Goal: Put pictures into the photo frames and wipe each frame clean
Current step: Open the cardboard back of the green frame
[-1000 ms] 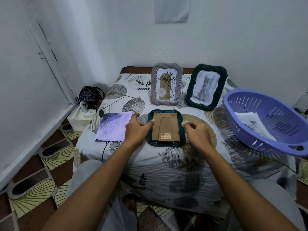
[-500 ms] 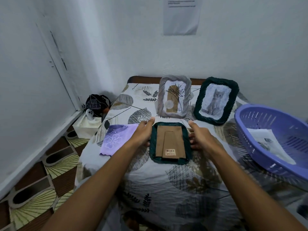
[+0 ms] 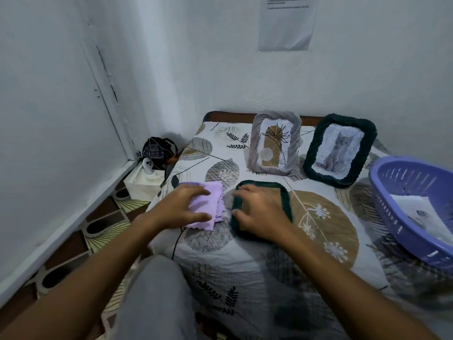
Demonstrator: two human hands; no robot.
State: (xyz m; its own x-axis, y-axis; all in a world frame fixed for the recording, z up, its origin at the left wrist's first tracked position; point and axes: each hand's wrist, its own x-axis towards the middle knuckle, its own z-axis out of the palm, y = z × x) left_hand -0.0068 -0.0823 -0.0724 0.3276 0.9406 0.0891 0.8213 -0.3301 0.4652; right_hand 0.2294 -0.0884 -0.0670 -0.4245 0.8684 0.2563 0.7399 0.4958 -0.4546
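Half a second earlier both hands had flanked the face-down frame; by this moment the left hand (image 3: 186,207) had left it and come down on the purple cloth (image 3: 208,204), while the right hand (image 3: 262,214) had slid on top of the green frame (image 3: 285,200). The left fingers curled into the cloth, bunching its folds under the palm, with thumb and fingertips gripping the fabric, which lay on the patterned bedsheet (image 3: 245,271) just left of the frame. The right hand lay spread flat over the frame's back, fingers extended and pressing down rather than clenched, its fingertips reaching the frame's left edge, nearest the cloth. Only the frame's dark green rim showed around the hand, along the top, right and lower left. The frame rested flat on the sheet near the bed's front. Behind it, two filled frames stood upright: a grey frame (image 3: 274,123) holding a plant drawing and a dark green frame (image 3: 316,148) holding a cat picture, side by side near the wall. A purple basket (image 3: 382,187) sat at the right with a loose picture (image 3: 414,207) inside.
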